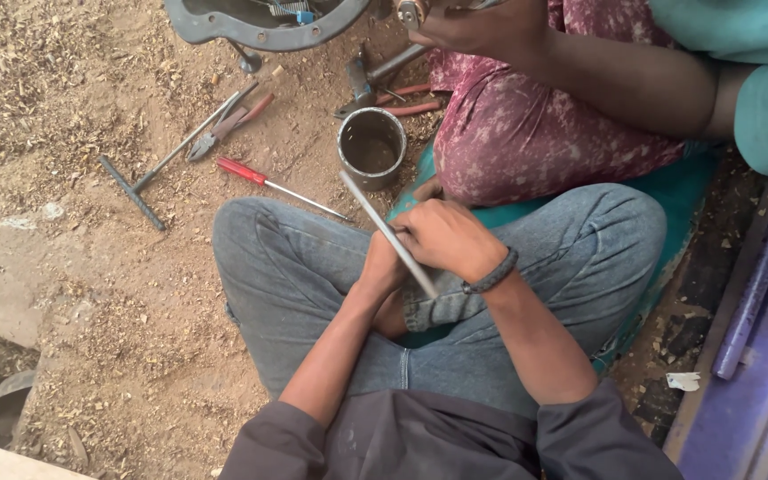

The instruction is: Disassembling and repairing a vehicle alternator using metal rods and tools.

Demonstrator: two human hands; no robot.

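Over our crossed legs, both hands, left hand (382,264) and right hand (448,238), grip a flat metal file (388,235) slanting up-left toward a metal cup (372,148) (on sawdusty ground).

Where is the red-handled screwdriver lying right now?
In the head view, the red-handled screwdriver lies on the sawdust-strewn ground left of centre, between the metal T-handle wrench and the person's knee, its tip pointing toward the grey metal cylinder.

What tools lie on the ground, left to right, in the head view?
T-handle wrench → pliers → red-handled screwdriver → metal cylinder.
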